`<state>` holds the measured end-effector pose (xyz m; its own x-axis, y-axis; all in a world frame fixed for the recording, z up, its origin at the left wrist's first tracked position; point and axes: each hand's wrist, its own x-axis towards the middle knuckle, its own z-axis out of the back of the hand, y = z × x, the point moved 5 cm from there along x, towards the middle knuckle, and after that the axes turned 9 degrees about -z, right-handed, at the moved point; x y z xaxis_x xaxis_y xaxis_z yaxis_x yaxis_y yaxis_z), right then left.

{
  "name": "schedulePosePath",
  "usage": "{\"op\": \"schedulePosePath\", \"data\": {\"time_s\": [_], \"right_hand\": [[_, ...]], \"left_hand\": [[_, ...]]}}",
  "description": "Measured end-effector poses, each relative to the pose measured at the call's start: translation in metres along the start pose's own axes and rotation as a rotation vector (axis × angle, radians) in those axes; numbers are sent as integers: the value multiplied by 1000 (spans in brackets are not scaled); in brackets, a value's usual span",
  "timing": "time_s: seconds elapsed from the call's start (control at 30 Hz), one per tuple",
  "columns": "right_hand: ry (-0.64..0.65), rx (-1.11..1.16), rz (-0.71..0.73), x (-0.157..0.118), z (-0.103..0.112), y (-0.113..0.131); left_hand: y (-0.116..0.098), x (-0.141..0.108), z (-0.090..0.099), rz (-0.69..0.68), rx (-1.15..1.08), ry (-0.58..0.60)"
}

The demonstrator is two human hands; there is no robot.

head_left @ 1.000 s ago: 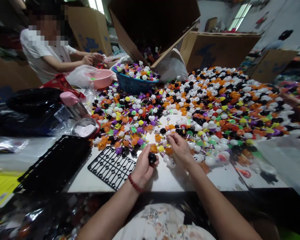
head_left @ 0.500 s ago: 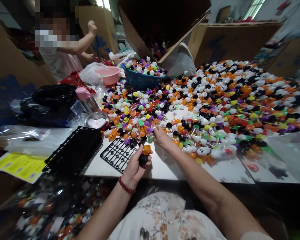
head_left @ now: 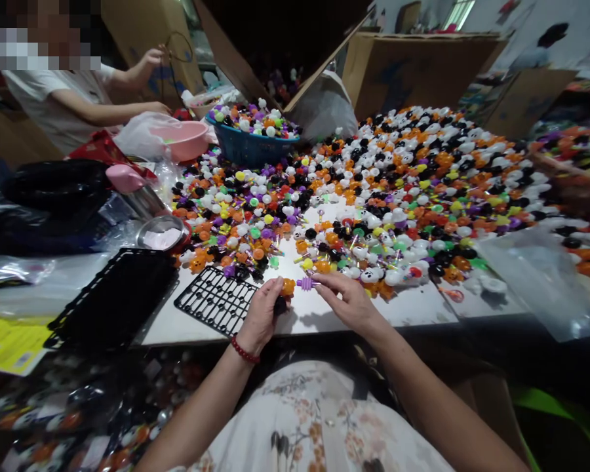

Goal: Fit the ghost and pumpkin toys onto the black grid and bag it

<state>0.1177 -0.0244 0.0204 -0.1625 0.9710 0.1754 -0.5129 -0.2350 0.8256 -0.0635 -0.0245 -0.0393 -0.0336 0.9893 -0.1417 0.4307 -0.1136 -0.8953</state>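
Above the front edge of the white table, my left hand [head_left: 263,311] is closed around an orange pumpkin-like piece [head_left: 288,287] and a black rounded piece [head_left: 280,305]. My right hand [head_left: 347,298] pinches a small purple ridged piece [head_left: 305,283] by its far end, holding it close to the orange piece. Whether the two pieces touch is too small to tell. A black plastic grid tray [head_left: 216,300] lies just left of my left hand. Behind both hands spreads a heap of small coloured plastic pieces [head_left: 368,223].
A blue basket [head_left: 248,145] full of pieces stands at the back, before a tilted cardboard box [head_left: 236,56]. On the left are a black tray [head_left: 118,295], a metal bowl [head_left: 161,233] and a pink basin [head_left: 187,139]. Another person [head_left: 63,98] works at back left. Plastic bags [head_left: 545,282] lie at right.
My right hand has drawn back from the heap with the purple piece, bringing it beside the orange one in my left hand. The view has shifted right. The other person's raised hand is lower.
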Motion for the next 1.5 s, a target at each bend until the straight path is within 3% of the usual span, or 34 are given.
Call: {"op": "schedulePosePath", "data": {"time_s": [0.2,0.47,0.63,0.83,0.97,1.03,1.13,1.2,1.33,1.5], "right_hand": [[-7,-23,40,-7,8,5],[105,18,0,-8,4,3],[107,68,-82,-9,-1,-2],[126,128,-173,-12,-7,-8],[112,105,-179,-10,-13,-13],[140,149,-212,-10,-18,-19],[221,354,-357,-11,-26,-36],[247,508,-461,-13,-27,-47],[238,646,-560,-14,-21,-58],[247,599,-630,-13,-15,-58]], "left_hand": [[3,-5,-8,-38,111,104],[6,-10,-10,-62,299,188],[-5,-13,-15,-190,558,226],[-7,-19,-22,-165,690,298],[2,-17,-23,-183,713,276],[9,-15,-22,-131,603,265],[26,-13,-21,114,337,249],[31,-12,-20,196,254,226],[24,-7,-18,73,387,220],[14,-3,-19,-107,615,248]]}}
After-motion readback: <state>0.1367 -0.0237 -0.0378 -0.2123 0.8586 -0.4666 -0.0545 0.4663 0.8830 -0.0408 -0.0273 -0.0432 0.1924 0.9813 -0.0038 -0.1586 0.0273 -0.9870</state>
